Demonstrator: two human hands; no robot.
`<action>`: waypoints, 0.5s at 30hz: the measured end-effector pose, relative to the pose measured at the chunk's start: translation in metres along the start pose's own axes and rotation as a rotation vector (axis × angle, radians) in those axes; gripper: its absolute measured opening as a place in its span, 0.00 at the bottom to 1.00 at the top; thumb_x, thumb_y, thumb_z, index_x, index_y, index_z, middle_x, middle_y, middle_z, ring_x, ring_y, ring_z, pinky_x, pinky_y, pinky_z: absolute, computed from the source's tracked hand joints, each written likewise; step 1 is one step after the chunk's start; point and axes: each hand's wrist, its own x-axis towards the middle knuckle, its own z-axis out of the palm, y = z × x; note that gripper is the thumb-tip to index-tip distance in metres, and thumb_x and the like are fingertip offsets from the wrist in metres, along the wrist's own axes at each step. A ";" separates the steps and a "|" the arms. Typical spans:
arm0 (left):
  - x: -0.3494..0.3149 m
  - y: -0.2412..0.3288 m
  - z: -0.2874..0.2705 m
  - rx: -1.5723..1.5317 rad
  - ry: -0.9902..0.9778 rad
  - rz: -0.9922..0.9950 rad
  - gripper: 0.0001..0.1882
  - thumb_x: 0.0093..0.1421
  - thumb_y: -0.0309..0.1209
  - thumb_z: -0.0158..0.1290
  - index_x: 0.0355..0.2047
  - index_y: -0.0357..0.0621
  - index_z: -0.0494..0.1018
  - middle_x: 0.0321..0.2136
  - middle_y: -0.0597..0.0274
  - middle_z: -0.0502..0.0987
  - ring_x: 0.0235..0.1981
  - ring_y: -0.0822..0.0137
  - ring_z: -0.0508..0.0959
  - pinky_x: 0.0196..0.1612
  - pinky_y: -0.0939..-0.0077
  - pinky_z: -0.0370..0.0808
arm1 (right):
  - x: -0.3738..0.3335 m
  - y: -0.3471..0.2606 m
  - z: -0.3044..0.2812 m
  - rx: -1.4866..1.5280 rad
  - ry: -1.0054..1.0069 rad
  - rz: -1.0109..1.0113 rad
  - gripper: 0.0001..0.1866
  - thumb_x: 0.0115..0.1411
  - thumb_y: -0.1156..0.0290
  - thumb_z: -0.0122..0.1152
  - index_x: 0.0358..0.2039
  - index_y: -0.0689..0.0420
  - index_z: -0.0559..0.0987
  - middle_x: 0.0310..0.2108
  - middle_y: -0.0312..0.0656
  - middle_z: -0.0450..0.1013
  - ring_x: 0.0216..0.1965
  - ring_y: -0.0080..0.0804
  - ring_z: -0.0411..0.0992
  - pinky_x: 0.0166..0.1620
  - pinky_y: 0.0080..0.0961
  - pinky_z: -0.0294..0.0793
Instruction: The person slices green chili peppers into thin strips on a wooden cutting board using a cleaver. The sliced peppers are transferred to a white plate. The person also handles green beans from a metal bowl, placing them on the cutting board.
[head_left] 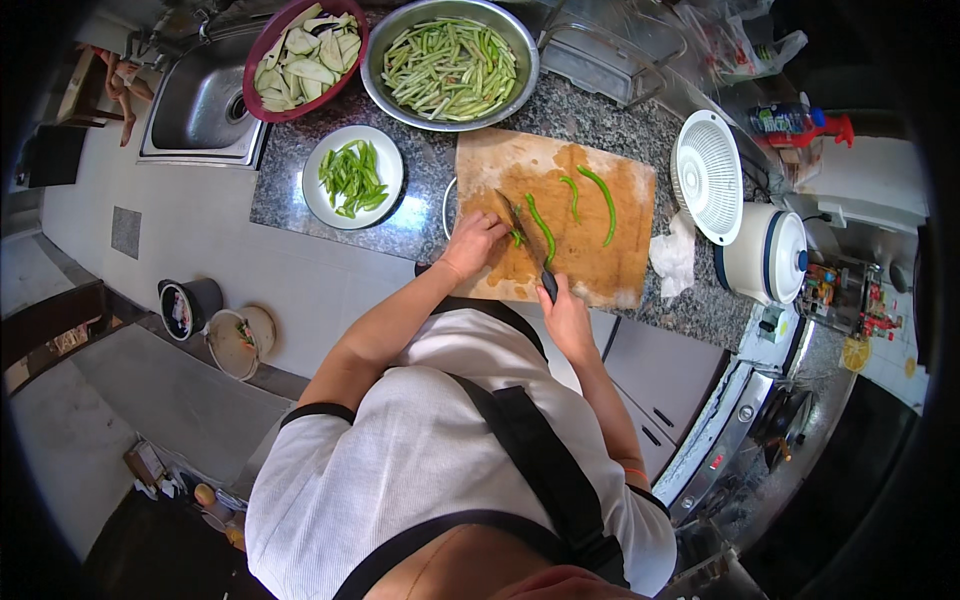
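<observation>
On the wooden cutting board (pixel 625 235), my left hand (pixel 478 245) has its fingers bent together over a green chili pepper (pixel 518 240), mostly hidden by the hand and the blade. My right hand (pixel 565 303) is closed around the black handle of a kitchen knife (pixel 524 233). The blade slants away to the far left, right beside my left fingertips. Just right of the blade lies a whole green chili pepper (pixel 541 228). Two more, a short curled pepper (pixel 573 197) and a longer pepper (pixel 609 208), rest farther right on the board.
Left of the board stands a white plate (pixel 312 190) of cut green peppers. Behind are a steel bowl (pixel 372 75) of cut green beans and a red basin (pixel 255 60) of sliced eggplant, near the sink (pixel 190 110). A white colander (pixel 708 175) and rice cooker (pixel 765 255) stand right.
</observation>
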 end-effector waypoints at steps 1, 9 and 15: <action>0.001 0.001 -0.001 0.001 -0.007 0.001 0.11 0.46 0.24 0.51 0.32 0.45 0.75 0.27 0.63 0.71 0.31 0.61 0.69 0.37 0.71 0.68 | 0.001 0.002 0.000 -0.004 -0.008 -0.001 0.15 0.59 0.59 0.47 0.36 0.58 0.61 0.22 0.58 0.71 0.27 0.59 0.69 0.29 0.50 0.67; -0.002 -0.004 0.004 -0.024 -0.010 0.007 0.10 0.45 0.22 0.49 0.30 0.43 0.73 0.26 0.62 0.70 0.30 0.59 0.69 0.35 0.71 0.69 | 0.003 0.006 0.004 0.012 -0.025 -0.016 0.15 0.58 0.60 0.48 0.37 0.59 0.63 0.21 0.58 0.70 0.27 0.59 0.69 0.28 0.49 0.66; 0.001 0.002 -0.005 -0.021 -0.023 -0.003 0.10 0.45 0.21 0.49 0.31 0.43 0.73 0.26 0.61 0.70 0.30 0.59 0.69 0.35 0.70 0.69 | 0.020 0.008 0.026 0.020 0.045 -0.065 0.16 0.58 0.59 0.48 0.37 0.58 0.63 0.21 0.57 0.71 0.25 0.58 0.69 0.26 0.48 0.67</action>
